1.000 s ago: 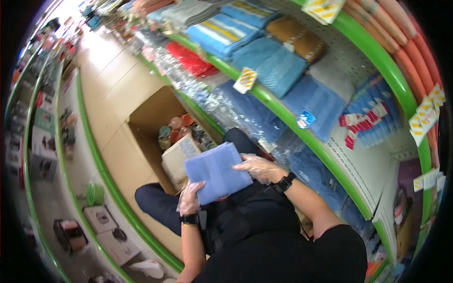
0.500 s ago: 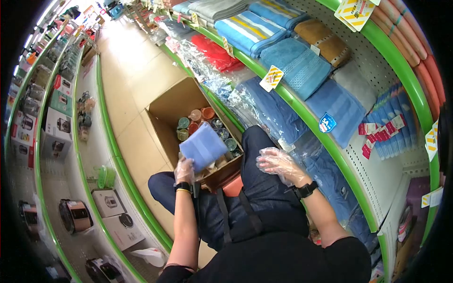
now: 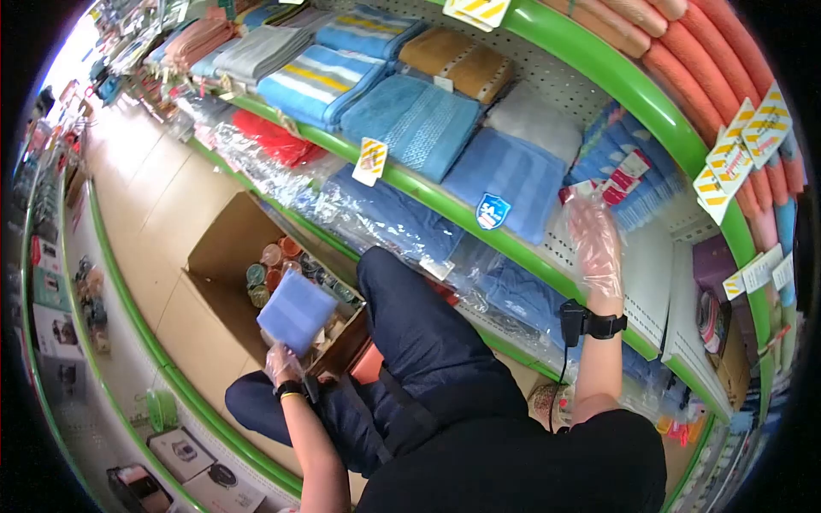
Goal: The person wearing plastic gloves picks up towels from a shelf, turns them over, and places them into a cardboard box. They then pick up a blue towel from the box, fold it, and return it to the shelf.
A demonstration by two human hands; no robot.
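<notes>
A folded light-blue towel (image 3: 298, 313) is gripped at its lower corner by my left hand (image 3: 282, 366), which wears a clear plastic glove. The towel hangs over an open cardboard box (image 3: 224, 248) holding several coloured cups or jars (image 3: 272, 255). On the right, my gloved right hand (image 3: 594, 244) reaches over the shelf with its fingers stretched out. Its fingertips overlap the pink tags of a row of blue towels (image 3: 654, 184). Just left of that hand lies a folded blue towel (image 3: 506, 178) with a blue label.
Folded teal (image 3: 412, 124), striped (image 3: 321, 83) and brown towels (image 3: 457, 61) lie along the green-edged shelf (image 3: 410, 192). Plastic-wrapped blue textiles (image 3: 393, 214) fill the lower level. Across the tiled aisle (image 3: 141, 214) stands another shelf with boxed goods (image 3: 181, 453).
My right hand has left my knee and moved to the shelf beside the tagged towels. The view has turned right. My left hand keeps hold of the light-blue towel above the box.
</notes>
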